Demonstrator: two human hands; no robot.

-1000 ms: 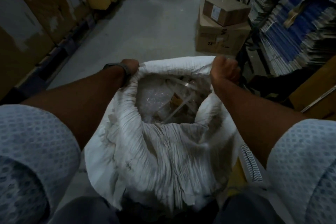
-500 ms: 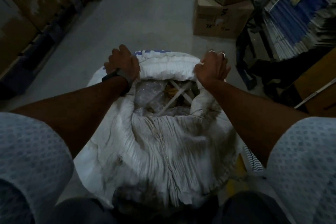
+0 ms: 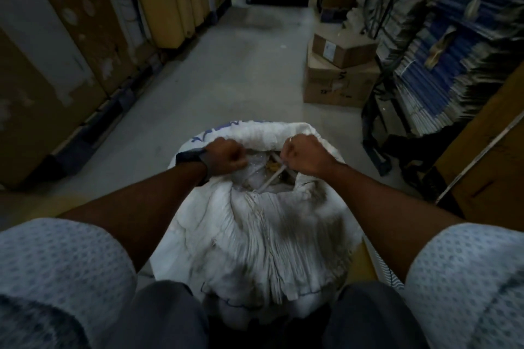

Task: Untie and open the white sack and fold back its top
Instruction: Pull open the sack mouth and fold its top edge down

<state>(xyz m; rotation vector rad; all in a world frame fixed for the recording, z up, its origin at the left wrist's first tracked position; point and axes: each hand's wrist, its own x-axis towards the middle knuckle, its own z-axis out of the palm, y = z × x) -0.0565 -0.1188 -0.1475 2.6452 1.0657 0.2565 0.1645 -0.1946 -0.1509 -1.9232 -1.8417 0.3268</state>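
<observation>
The white sack [image 3: 269, 235] stands on the floor between my legs, its mouth open and its far rim [image 3: 272, 133] rolled outward with blue print showing. Clear plastic and white strips [image 3: 269, 178] lie inside the opening. My left hand [image 3: 224, 156], with a dark wristband, is fisted on the left part of the far rim. On the right part of that rim my right hand [image 3: 303, 154], wearing a ring, is closed the same way. The near side of the sack hangs in pleats toward me.
Two stacked cardboard boxes [image 3: 340, 71] sit on the floor ahead right. Shelves of stacked blue and white paper [image 3: 453, 59] line the right side. Tall brown and yellow panels [image 3: 93, 37] line the left. A grey floor aisle [image 3: 226, 79] runs ahead.
Both hands moved closer together along the far rim and pushed it further down. The sack mouth looks narrower. The camera tilted up, showing more of the aisle.
</observation>
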